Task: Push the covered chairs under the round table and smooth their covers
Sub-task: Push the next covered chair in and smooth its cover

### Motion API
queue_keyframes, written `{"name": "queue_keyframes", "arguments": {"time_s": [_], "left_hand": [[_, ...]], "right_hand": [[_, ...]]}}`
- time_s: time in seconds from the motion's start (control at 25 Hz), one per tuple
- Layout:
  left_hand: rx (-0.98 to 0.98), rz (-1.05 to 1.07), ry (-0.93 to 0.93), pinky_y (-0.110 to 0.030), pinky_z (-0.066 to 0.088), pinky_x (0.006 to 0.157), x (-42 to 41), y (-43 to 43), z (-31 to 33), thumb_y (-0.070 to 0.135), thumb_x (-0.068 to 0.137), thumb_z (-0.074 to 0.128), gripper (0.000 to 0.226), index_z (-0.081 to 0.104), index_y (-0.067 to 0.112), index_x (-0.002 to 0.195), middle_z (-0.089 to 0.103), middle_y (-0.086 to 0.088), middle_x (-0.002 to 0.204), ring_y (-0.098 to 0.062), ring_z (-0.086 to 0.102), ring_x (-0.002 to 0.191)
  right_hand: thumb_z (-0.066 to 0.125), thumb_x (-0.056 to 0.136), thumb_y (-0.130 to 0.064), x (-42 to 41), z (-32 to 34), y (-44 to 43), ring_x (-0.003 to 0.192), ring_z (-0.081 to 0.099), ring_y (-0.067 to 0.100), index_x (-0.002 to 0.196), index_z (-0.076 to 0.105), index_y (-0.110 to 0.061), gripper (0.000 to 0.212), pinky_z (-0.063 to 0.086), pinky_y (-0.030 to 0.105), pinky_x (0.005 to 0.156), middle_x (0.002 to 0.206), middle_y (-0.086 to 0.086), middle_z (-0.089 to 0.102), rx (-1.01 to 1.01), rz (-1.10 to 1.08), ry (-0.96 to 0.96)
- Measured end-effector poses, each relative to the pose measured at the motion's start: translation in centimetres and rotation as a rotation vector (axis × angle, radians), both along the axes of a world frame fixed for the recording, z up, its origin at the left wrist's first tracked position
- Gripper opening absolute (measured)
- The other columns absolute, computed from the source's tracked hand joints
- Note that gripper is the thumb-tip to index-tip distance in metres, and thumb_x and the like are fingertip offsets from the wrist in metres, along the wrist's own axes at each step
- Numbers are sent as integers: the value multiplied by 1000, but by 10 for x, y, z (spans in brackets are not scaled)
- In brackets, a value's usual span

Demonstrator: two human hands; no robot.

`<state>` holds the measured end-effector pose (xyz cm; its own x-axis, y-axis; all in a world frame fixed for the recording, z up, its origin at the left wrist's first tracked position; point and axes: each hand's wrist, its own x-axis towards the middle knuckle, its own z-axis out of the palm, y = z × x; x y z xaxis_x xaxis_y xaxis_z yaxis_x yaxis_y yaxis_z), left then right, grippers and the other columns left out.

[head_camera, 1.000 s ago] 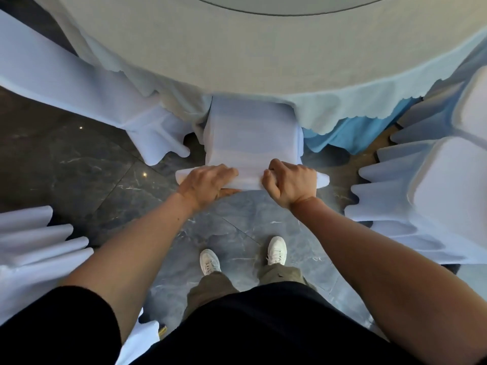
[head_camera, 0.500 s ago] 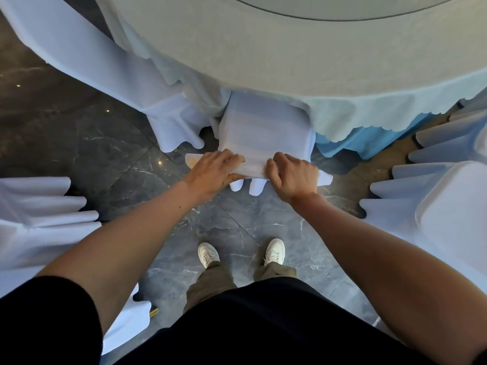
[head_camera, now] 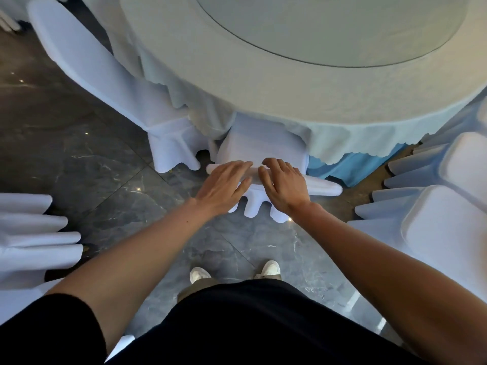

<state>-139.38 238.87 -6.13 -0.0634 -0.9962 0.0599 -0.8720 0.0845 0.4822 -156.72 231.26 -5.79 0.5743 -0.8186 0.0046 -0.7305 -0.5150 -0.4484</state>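
Chair [head_camera: 263,146] sits tucked under the tabletop's [head_camera: 263,83] near edge. I see both hands lying on its top edge: left hand [head_camera: 224,185] spread flat, right hand [head_camera: 286,187] loosely bent, gripping nothing. Cover [head_camera: 253,204] looks soft and slippery, so I'd press on the stiff frame beneath.

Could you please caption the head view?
Left hand and right hand rest atop a covered chair at the round table.
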Motion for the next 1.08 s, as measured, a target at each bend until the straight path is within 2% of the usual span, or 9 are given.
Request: {"name": "queue_keyframes", "arguments": {"time_s": [0.16, 0.32, 0.4, 0.6, 0.8, 1.0, 1.08], "left_hand": [[-72, 177, 48, -41, 42, 97, 85, 51, 16, 30, 100, 38, 40, 49, 7, 131, 57, -11, 128, -28, 53, 115], [-135, 250, 21, -38, 46, 91, 149, 84, 30, 36, 99, 33, 43, 51, 8, 126, 60, -9, 120, -25, 56, 107], [-181, 300, 9, -36, 45, 89, 178, 96, 32, 34, 99, 36, 39, 51, 9, 124, 61, -9, 119, -24, 56, 105], [-170, 452, -7, -40, 46, 92, 254, 120, 25, 28, 100, 42, 35, 50, 9, 127, 58, -9, 125, -25, 55, 110], [-135, 487, -27, -35, 41, 96, 328, 92, 18, 28, 100, 42, 34, 50, 10, 128, 57, -9, 127, -24, 53, 114], [-82, 447, -71, -32, 37, 101, 414, 22, 23, 30, 100, 40, 37, 50, 10, 130, 55, -10, 132, -23, 51, 120], [-48, 412, -106, -35, 36, 104, 458, -18, 30, 31, 100, 40, 38, 49, 11, 132, 53, -9, 134, -23, 49, 123]], "right_hand": [[37, 101, -39, 93, 12, 38, 107, 54, 31, 126, 51, -15, 37, 39, 40, 93, 121, 8, 60, -17, 123, -10], [39, 101, -37, 161, 21, 60, 108, 52, 31, 125, 51, -14, 36, 39, 39, 93, 120, 9, 59, -56, 208, 2], [41, 100, -36, 193, 28, 63, 108, 52, 32, 123, 52, -14, 34, 39, 40, 93, 118, 9, 58, -90, 247, -6], [34, 101, -43, 283, 31, 57, 119, 49, 31, 131, 46, -16, 42, 38, 44, 103, 132, 9, 53, -116, 371, 24], [32, 102, -46, 368, 11, 25, 120, 50, 30, 133, 43, -17, 44, 39, 43, 103, 136, 9, 52, -88, 402, -3], [29, 101, -49, 447, 4, -34, 121, 49, 29, 134, 41, -18, 47, 40, 43, 103, 137, 7, 51, -16, 353, -33], [27, 99, -50, 482, 9, -71, 120, 50, 30, 133, 41, -16, 50, 42, 43, 101, 135, 8, 52, -2, 326, -49]]}}
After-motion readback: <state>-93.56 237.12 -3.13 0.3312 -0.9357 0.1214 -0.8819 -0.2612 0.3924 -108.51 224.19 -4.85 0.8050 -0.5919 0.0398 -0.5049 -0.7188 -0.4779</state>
